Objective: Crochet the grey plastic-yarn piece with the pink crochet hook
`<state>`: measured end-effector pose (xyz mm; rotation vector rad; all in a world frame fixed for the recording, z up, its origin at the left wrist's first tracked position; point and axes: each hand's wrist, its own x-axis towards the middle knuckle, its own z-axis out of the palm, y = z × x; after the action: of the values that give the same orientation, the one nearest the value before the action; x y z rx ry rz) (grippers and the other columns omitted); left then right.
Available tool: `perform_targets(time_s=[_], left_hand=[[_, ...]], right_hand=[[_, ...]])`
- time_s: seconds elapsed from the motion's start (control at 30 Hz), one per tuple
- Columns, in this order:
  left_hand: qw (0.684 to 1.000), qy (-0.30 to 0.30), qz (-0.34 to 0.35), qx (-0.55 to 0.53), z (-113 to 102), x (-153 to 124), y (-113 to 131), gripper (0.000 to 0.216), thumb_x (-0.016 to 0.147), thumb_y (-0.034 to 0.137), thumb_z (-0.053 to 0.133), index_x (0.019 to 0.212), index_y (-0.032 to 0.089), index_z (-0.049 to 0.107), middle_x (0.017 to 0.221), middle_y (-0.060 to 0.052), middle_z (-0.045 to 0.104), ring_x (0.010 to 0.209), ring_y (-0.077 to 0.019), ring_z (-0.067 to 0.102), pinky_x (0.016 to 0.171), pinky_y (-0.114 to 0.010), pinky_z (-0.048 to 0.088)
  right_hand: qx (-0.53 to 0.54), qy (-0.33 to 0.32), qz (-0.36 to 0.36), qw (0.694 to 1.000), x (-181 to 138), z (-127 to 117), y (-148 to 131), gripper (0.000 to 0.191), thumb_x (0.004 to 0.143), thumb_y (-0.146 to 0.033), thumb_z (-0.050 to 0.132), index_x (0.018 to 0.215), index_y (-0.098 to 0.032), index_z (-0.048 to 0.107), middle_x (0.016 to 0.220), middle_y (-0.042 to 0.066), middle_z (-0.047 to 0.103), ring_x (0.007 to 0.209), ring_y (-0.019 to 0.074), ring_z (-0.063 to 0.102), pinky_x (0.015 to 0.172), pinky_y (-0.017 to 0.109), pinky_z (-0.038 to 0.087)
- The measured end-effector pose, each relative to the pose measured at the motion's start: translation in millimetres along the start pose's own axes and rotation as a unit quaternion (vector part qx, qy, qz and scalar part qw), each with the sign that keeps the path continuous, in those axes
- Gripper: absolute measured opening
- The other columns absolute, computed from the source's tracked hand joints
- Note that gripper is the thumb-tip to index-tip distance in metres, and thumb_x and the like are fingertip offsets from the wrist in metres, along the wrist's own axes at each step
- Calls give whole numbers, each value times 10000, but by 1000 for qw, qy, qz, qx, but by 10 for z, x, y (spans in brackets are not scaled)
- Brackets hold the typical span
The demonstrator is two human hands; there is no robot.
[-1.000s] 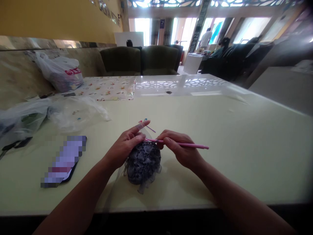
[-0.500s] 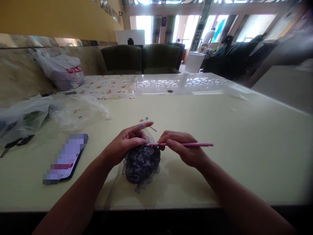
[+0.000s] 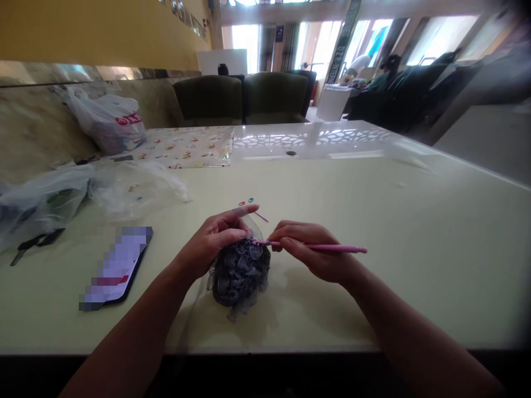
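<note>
One phone [image 3: 120, 268] is seen left of the left hand [image 3: 222, 237], by which the top of a dark ruffled piece [image 3: 240, 273], located between both hands, is pinched. Beyond these fingers, a red ring [image 3: 241, 203] and a blue ring [image 3: 251, 200] are placed. By the right hand [image 3: 309, 249], slightly apart, a pink hook [image 3: 334, 248] is gripped, its tip at the piece.

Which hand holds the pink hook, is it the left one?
No, the pink hook is in the right hand, while the left hand holds the dark ruffled piece.
</note>
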<state>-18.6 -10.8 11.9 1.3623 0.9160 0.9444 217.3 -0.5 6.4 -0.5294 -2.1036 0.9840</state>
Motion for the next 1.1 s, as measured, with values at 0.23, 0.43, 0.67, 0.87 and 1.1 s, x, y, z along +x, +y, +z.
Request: perform_targets(time_s=[0.23,0.43,0.67,0.87,1.1], left_hand=[[998,-15,-18,62,0,-37,39,662,753,158,687,1386,311,570,910,5,603,872,-154,557,795,-284,418],[997,-3,-13,71,26,-30,38,615,722,88,591,1309,269,605,910,-3,597,848,-157,559,758,-281,427],[994,35,-6,106,88,-19,14,487,767,130,583,1242,233,620,900,-13,622,851,-176,585,791,-307,441],[988,53,4,144,128,-16,24,577,809,231,655,1377,224,554,874,-11,626,892,-189,595,878,-334,436],[968,115,53,218,262,-21,-39,542,817,213,632,1356,200,578,859,-9,627,830,-172,588,867,-323,450]], right_hand=[[-77,0,-20,997,-7,7,-9,247,987,-160,448,944,-121,688,844,69,653,745,139,594,680,272,465],[-153,8,-59,986,-21,5,28,255,1002,-176,426,951,-138,672,887,83,660,764,152,602,686,284,469],[-193,12,-74,978,-19,26,45,249,999,-186,427,916,-152,659,860,82,647,739,160,592,665,293,464],[-181,2,-94,979,-6,27,40,254,999,-182,415,888,-160,643,830,72,641,744,158,586,675,289,467],[-318,-11,-72,945,-17,89,44,272,990,-190,410,805,-162,608,780,58,612,716,156,547,637,279,401]])
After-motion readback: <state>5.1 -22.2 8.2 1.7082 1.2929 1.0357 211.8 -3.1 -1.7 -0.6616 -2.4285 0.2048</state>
